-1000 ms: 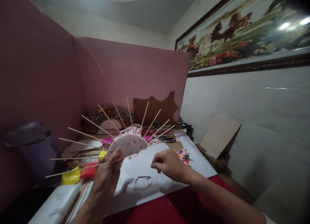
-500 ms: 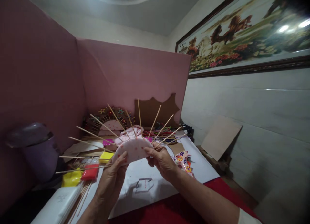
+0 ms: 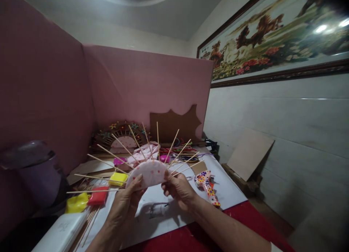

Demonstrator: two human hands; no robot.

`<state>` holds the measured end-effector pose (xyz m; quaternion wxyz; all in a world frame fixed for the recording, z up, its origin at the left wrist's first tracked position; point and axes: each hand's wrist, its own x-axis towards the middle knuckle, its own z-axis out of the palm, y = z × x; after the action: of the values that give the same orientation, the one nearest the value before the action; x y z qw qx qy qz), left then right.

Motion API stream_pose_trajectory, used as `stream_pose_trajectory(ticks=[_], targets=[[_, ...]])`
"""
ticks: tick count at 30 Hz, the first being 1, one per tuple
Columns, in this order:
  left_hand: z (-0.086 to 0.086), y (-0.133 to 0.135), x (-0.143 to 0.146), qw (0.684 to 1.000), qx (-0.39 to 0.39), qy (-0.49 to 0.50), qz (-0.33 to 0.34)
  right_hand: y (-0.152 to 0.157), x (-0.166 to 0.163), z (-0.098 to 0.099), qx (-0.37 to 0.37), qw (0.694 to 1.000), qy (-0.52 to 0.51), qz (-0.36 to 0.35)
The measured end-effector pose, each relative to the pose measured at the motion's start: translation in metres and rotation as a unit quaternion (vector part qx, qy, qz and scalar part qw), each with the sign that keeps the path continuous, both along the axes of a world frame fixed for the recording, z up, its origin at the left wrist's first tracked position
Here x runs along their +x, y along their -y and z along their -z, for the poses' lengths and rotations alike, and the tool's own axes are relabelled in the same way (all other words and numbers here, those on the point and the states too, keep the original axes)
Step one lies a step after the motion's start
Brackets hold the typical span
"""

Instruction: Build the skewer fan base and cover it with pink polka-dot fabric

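Note:
Between my hands, above the table, is a half-round piece covered in pale pink spotted fabric [image 3: 151,173]. Several thin wooden sticks [image 3: 157,139] fan outward from its curved edge. My left hand [image 3: 129,195] grips the left end, thumb on the front face. At the right end, my right hand [image 3: 178,188] pinches the piece between thumb and fingers, near the lowest sticks on that side. Below them on the white sheet [image 3: 174,221] lies a small dark item that I cannot make out, partly in shadow.
A flower-patterned glue gun [image 3: 208,186] lies at the right. Yellow packets [image 3: 77,203], a red packet [image 3: 98,196], loose sticks and a white box [image 3: 61,232] line the left. Behind are a decorated half-round piece [image 3: 124,141], crumpled pink fabric [image 3: 145,152] and brown cardboard [image 3: 174,125].
The half-round piece has turned and tipped slightly, so its sticks reach less high and sit further right on the left side. Both hands keep hold of it. My view has shifted a little.

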<state>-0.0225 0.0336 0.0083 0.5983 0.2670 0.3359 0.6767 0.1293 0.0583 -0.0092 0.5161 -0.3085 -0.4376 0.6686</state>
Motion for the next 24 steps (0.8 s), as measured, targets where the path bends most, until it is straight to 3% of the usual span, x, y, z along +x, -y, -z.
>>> stream_pose_trajectory(ticks=[3,5,6,8,10,12,15,21,24], targets=[[0.001,0.000,-0.003,1.000,-0.024,0.004,-0.003,0.007,0.003,0.000,-0.016,0.974,0.211,-0.080],[0.000,0.000,-0.005,1.000,-0.027,0.003,-0.008,0.015,0.007,-0.008,0.066,0.930,0.360,-0.027],[0.000,0.000,-0.006,1.000,-0.027,0.000,-0.008,0.018,0.010,-0.015,0.143,0.898,0.412,0.057],[0.000,0.000,-0.006,1.000,-0.027,-0.008,-0.010,0.022,0.016,-0.033,0.301,0.792,0.478,0.232],[-0.001,0.000,-0.005,1.000,-0.020,-0.018,-0.010,0.021,0.023,-0.050,0.394,0.691,0.513,0.323],[-0.001,0.001,-0.003,1.000,-0.004,-0.025,-0.004,0.016,0.027,-0.061,0.424,0.625,0.548,0.360],[-0.002,0.004,-0.001,1.000,0.006,-0.027,0.006,0.008,0.029,-0.065,0.430,0.587,0.585,0.357],[-0.005,0.006,0.001,1.000,0.007,-0.020,0.018,0.011,0.024,-0.060,0.430,0.573,0.601,0.354],[-0.005,0.006,0.001,1.000,0.013,-0.018,0.017,0.016,0.025,-0.063,0.442,0.549,0.613,0.356]])
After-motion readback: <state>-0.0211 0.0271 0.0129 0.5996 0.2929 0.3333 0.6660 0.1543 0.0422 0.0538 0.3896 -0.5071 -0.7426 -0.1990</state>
